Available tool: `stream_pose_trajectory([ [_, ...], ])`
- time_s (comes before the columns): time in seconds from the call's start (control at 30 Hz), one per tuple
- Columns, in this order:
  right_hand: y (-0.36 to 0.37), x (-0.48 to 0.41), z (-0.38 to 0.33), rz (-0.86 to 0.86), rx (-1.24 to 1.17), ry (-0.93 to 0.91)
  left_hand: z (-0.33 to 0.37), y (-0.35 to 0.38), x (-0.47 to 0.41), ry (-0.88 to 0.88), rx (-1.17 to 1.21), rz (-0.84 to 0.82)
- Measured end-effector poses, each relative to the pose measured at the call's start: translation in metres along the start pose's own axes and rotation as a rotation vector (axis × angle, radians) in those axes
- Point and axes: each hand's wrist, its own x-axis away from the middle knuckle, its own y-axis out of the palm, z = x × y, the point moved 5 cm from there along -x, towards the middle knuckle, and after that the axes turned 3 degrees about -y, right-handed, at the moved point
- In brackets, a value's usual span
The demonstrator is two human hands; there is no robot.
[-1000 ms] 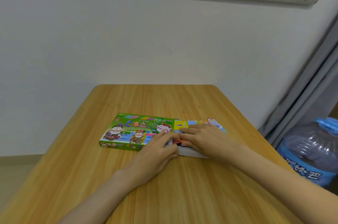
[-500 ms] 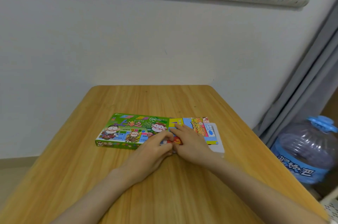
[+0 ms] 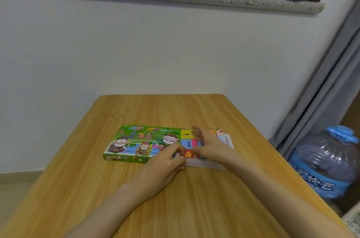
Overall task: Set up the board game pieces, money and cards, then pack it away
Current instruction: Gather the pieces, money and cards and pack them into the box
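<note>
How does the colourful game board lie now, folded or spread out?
Folded, it seems: the game board is a compact block, fitting within the white tray beneath it.

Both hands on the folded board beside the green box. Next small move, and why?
Probably lift the folded board off the white tray: the left hand curls at its near corner, the right hand rests on top, and the green box lies beside it.
</note>
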Motion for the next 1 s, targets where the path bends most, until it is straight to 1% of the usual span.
stream_pose_trajectory([
  [0.1,-0.039,0.008,0.024,0.275,0.005,0.133,0.000,0.000,-0.001,0.016,-0.025,0.020],
  [0.13,-0.046,0.010,0.034,0.317,0.015,0.175,0.000,0.001,-0.001,0.024,-0.030,0.024],
  [0.17,-0.048,0.012,0.041,0.323,0.006,0.205,-0.001,0.002,0.000,0.026,-0.024,0.021],
  [0.2,-0.045,0.012,0.048,0.301,-0.041,0.226,-0.001,0.003,0.000,0.028,-0.007,0.014],
  [0.27,-0.033,0.010,0.056,0.266,-0.223,0.242,-0.002,0.004,0.000,0.029,0.032,0.003],
  [0.33,-0.023,0.004,0.057,0.275,-0.404,0.236,-0.002,0.004,0.000,0.027,0.066,-0.006],
  [0.37,-0.019,0.000,0.054,0.278,-0.456,0.226,-0.002,0.004,0.000,0.031,0.076,-0.013],
  [0.5,-0.005,-0.014,0.033,0.258,-0.537,0.170,-0.001,0.002,0.000,0.033,0.117,-0.014],
  [0.63,0.008,-0.020,0.027,0.235,-0.598,0.188,-0.001,0.000,0.000,0.043,0.130,0.020],
  [0.77,0.035,-0.024,0.009,0.103,-0.812,0.130,0.003,0.003,-0.004,0.053,0.102,0.007],
  [0.87,0.049,-0.020,-0.005,-0.012,-0.858,0.047,0.003,0.001,-0.004,0.031,0.100,0.016],
  [0.97,0.045,-0.021,-0.004,-0.047,-0.880,-0.014,0.002,0.000,-0.004,0.025,0.098,0.018],
  [1.0,0.044,-0.018,-0.006,-0.064,-0.852,-0.035,0.003,0.000,-0.005,0.029,0.101,0.018],
])
